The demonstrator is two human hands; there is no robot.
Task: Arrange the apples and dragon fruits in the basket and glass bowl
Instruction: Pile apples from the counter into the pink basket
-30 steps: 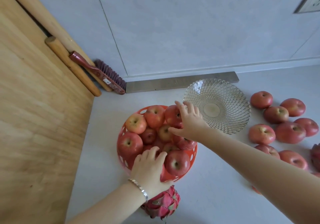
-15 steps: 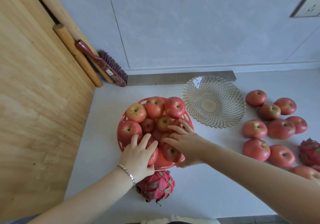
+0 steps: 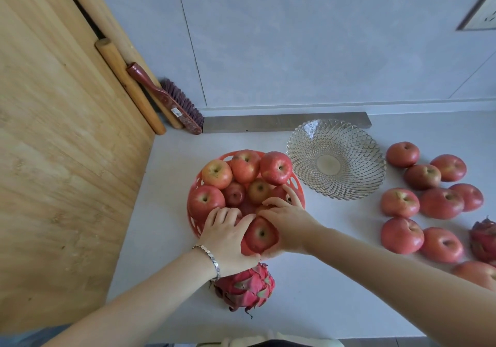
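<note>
Apples (image 3: pixel 244 169) fill the red basket (image 3: pixel 194 220), heaped above its rim, on the pale tabletop (image 3: pixel 322 279). The front apple (image 3: pixel 260 235) sits at the near rim between both hands. The left hand (image 3: pixel 225 242), with a bracelet (image 3: pixel 213 260) on its wrist, cups this apple's left side, thumb curved over its top and fingers bent onto the fruit behind. The right hand (image 3: pixel 288 225) lies flat and relaxed, its palm against the apple's right side and its straight fingers spread over the apples in the middle of the heap. The glass bowl (image 3: pixel 357 174) stands just right of the basket. Loose apples (image 3: pixel 440 203) lie in a group farther right, with a dragon fruit (image 3: pixel 484 242) at the frame's edge beside them. A second dragon fruit (image 3: pixel 245 287) rests on the tabletop just in front of the basket, under the left wrist. A brush (image 3: pixel 174 105) leans in the far corner beside a wooden board (image 3: pixel 53 158).
</note>
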